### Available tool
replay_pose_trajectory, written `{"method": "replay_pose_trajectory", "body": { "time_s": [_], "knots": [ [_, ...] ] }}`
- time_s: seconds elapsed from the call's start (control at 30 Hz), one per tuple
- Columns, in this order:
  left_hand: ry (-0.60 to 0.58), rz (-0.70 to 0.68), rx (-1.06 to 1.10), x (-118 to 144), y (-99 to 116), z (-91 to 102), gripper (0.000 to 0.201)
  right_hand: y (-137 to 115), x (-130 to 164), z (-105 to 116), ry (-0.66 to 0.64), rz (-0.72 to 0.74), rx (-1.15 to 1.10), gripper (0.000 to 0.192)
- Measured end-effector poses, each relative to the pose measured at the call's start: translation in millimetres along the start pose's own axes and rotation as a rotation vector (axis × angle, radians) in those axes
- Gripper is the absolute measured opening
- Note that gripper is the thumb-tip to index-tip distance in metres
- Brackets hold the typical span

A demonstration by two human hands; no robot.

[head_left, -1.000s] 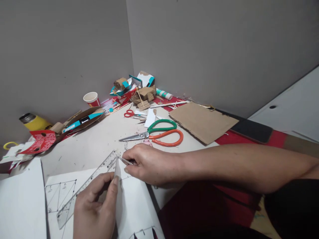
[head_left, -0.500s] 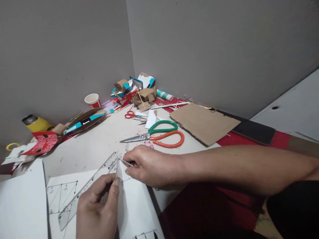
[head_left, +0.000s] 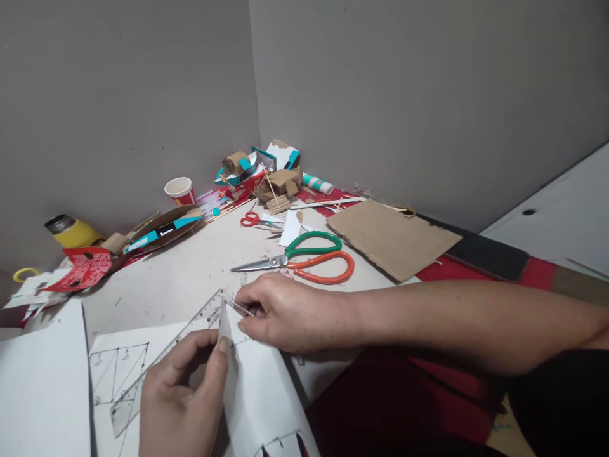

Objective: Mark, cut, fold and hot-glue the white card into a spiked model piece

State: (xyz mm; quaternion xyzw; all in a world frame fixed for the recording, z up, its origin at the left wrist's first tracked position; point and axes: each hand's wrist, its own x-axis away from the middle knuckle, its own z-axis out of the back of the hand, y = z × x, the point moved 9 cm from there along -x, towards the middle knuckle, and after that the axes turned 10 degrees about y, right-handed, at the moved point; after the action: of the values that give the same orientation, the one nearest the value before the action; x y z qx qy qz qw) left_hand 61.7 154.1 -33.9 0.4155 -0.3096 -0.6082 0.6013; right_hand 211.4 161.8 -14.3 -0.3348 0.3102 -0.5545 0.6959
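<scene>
The left hand [head_left: 178,400] is closed in a pinch on a white paper flap [head_left: 224,330], thumb tip pressed against the raised edge near its top. The flap stands almost upright, rising from the white sheet [head_left: 257,393] that lies flat on the surface [head_left: 190,273].

The right hand [head_left: 285,314] lies across from the right, knuckles up, its grip closed on a thin pointed tool [head_left: 240,308]. Which tool it is cannot be told; only a short pale tip shows beyond the fingers. That tip touches the top of the flap, just above the left thumb. The flap thus sits between the two hands, held low by the left and met high by the right.

A clear ruler [head_left: 166,362] lies diagonally under the left hand, its upper end just beside the flap. Pencilled triangles [head_left: 117,371] show on the sheet left of the ruler.

Beyond the right hand, near but apart, lie large scissors [head_left: 304,257] with one green and one orange handle, blades shut. A brown cardboard piece [head_left: 392,238] lies further right.
</scene>
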Motion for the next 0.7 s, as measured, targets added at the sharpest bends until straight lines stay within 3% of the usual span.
{"method": "replay_pose_trajectory", "body": {
  "time_s": [0.3,0.43,0.6,0.7],
  "knots": [
    [0.037,-0.017,0.037,-3.3,7.3,3.8,0.027,-3.0,-0.9,1.6,-0.010,-0.005,-0.021,0.032],
    [0.054,0.048,0.042,-2.6,3.9,5.2,0.029,-2.2,-1.8,2.3,-0.013,-0.012,-0.014,0.032],
    [0.027,0.077,0.049,-1.0,2.5,3.6,0.031,-2.1,-1.9,3.8,-0.004,-0.015,-0.009,0.033],
    [0.003,0.023,0.036,-4.9,3.7,3.9,0.027,-2.4,-2.1,3.5,-0.006,-0.012,-0.007,0.034]
  ]
}}
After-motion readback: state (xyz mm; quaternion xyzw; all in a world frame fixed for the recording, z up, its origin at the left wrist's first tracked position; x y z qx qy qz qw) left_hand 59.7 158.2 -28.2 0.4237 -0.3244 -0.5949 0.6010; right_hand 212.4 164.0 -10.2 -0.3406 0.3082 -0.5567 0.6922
